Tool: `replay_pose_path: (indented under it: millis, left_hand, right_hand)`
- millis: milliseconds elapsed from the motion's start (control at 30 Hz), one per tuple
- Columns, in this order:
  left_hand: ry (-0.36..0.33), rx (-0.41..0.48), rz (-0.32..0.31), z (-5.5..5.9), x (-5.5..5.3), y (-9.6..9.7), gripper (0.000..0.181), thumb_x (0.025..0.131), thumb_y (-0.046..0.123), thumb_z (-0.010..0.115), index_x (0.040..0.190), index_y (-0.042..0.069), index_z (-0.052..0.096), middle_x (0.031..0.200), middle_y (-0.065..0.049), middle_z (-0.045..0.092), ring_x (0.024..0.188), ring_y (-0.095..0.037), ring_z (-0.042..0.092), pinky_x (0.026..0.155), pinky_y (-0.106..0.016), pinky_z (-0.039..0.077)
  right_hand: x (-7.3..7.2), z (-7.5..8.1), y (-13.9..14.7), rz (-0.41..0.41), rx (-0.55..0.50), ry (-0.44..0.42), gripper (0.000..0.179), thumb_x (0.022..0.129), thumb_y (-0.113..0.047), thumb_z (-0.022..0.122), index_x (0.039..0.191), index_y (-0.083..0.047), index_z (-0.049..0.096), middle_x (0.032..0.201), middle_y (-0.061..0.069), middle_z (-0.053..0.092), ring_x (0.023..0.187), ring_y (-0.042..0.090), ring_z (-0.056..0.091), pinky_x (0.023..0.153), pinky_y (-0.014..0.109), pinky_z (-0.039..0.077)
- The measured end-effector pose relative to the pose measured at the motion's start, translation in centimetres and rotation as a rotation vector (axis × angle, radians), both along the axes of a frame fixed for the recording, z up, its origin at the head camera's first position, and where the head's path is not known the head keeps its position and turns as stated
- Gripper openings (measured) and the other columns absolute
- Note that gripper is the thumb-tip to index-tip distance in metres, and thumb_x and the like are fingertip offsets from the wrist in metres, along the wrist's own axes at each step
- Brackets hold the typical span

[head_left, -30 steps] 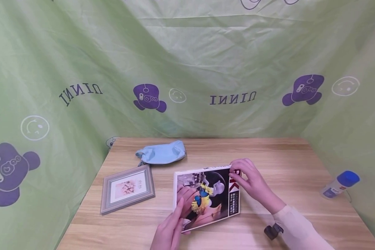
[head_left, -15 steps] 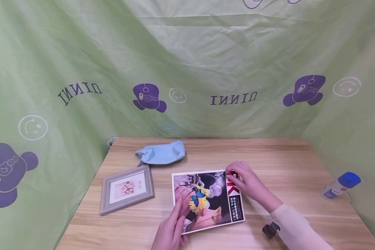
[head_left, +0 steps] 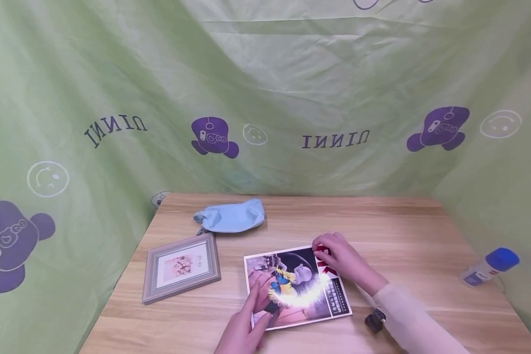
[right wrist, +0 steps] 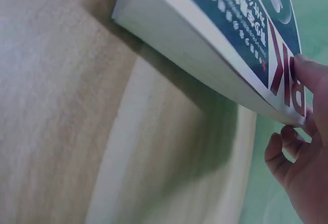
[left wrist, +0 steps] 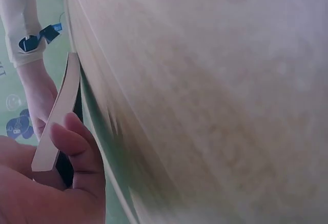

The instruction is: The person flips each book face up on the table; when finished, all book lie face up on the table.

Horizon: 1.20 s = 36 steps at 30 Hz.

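Observation:
A thick book (head_left: 307, 265) with a glossy picture cover and red letters is held between both hands, a bright glare across its lower part. My left hand (head_left: 244, 324) grips its near left side; in the left wrist view the fingers (left wrist: 74, 142) curl under the book's edge (left wrist: 59, 111). At the far right corner my right hand (head_left: 342, 255) pinches the book. The right wrist view shows the thumb (right wrist: 310, 73) on the cover and other fingers at the page edge, with the book's white page block (right wrist: 195, 65) above the wooden surface and a shadow below.
On the wooden table (head_left: 380, 221) a framed flower picture (head_left: 181, 268) lies at the left. Behind it is a light blue pouch (head_left: 232, 216). A blue-capped bottle (head_left: 491, 265) stands at the right edge. A green curtain (head_left: 274, 98) surrounds the table.
The book has turned flatter and moved slightly lower, and glare has appeared on its cover. Both hands keep hold of it; the right hand has shifted left and toward the near side.

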<state>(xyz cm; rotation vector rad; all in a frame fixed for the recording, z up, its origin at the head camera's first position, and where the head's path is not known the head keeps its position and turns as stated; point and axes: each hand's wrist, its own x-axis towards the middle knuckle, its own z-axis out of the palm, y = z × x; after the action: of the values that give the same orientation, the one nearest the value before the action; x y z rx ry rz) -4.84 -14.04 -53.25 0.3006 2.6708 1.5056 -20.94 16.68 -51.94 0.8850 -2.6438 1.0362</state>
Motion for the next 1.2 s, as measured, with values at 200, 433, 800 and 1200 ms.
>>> replay_pose_path:
  millis: [200,433,800,1200]
  left_hand:
    - [-0.154,0.104,-0.022,-0.5,-0.2,-0.3,0.081,0.103,0.034,0.067,0.166,0.006,0.025,0.129,-0.027,0.066,0.050,-0.010,0.063,0.055,-0.035,0.058]
    - [-0.202,0.121,-0.015,-0.7,-0.3,-0.3,0.079,0.102,0.034,0.070,0.164,0.005,0.030,0.135,-0.034,0.058,0.052,-0.015,0.064,0.050,-0.035,0.058]
    - [-0.124,-0.060,-0.025,-0.4,-0.3,-0.5,0.080,0.101,0.041,0.069,0.162,0.004,0.035,0.123,-0.025,0.070,0.075,-0.024,0.072,0.075,-0.041,0.059]
    - [-0.079,-0.345,-0.051,0.4,-0.7,-0.7,0.079,0.095,0.047,0.072,0.158,0.009,0.045,0.085,-0.011,0.074,0.082,-0.032,0.073,0.075,-0.050,0.058]
  right_hand:
    - [-0.3,-1.2,-0.4,-0.012,0.062,-0.024,0.014,0.095,-0.014,0.078,0.102,-0.021,0.069,0.103,-0.013,0.067,0.093,0.013,0.052,0.083,0.039,0.047]
    - [-0.4,-1.9,-0.5,-0.023,0.107,-0.050,0.013,0.096,-0.017,0.077,0.103,-0.023,0.068,0.101,-0.013,0.066,0.093,0.013,0.051,0.085,0.039,0.047]
    - [-0.3,-1.9,-0.8,-0.025,0.128,-0.024,0.013,0.096,-0.016,0.077,0.104,-0.023,0.068,0.102,-0.010,0.065,0.095,0.017,0.054,0.085,0.042,0.050]
    - [1.3,-1.0,-0.3,-0.045,0.184,-0.016,0.030,0.096,-0.019,0.077,0.126,-0.015,0.073,0.123,0.005,0.065,0.115,0.029,0.063,0.100,0.053,0.051]
